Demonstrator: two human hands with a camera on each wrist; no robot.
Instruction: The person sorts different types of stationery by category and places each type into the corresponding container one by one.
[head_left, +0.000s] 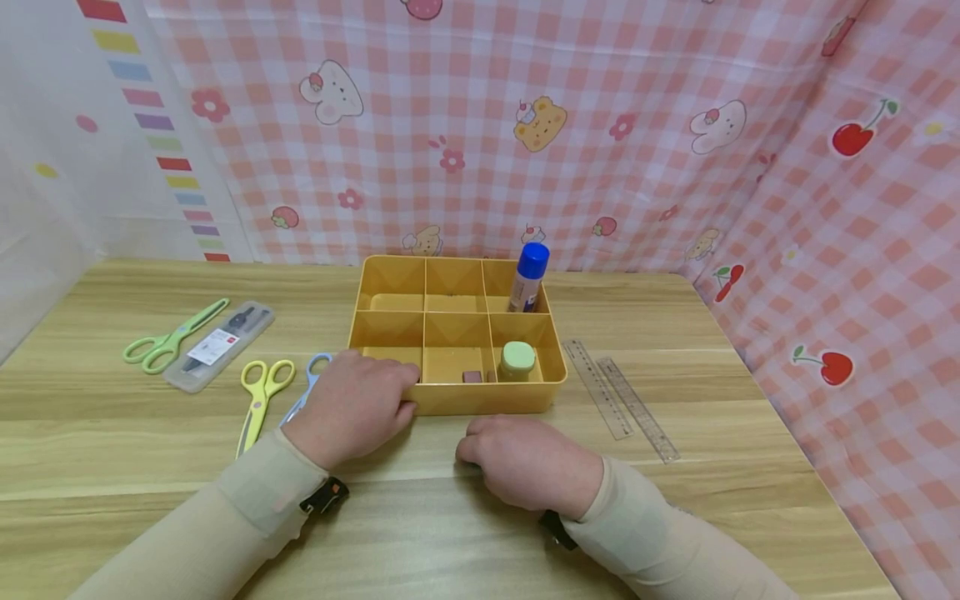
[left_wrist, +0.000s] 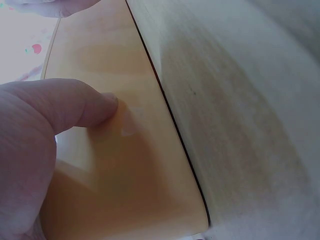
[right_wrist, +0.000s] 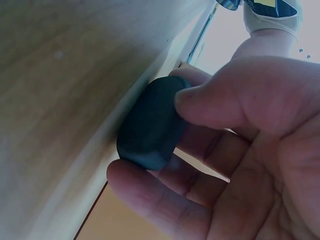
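Note:
A yellow divided organizer box (head_left: 487, 401) stands at the middle of the table. My left hand (head_left: 348, 408) grips its near wall by the left corner, fingers over the rim and thumb (left_wrist: 70, 102) pressed to the outer face. In front of the box, my right hand (head_left: 528, 462) is low over the table. Between its thumb and fingers it pinches a dark rounded block (right_wrist: 152, 125), hidden in the head view. Inside the box are a glue stick (head_left: 527, 279) with a blue cap, a green-topped container (head_left: 517, 358) and a small mauve block (head_left: 472, 377).
Blue scissors (head_left: 313, 367), partly behind my left hand, lie beside yellow scissors (head_left: 258, 396). Farther left are green scissors (head_left: 176, 335) and a clear case (head_left: 217, 346) with a compass inside. Two clear rulers, one nearer (head_left: 641, 412) and one farther (head_left: 597, 387), lie to the right.

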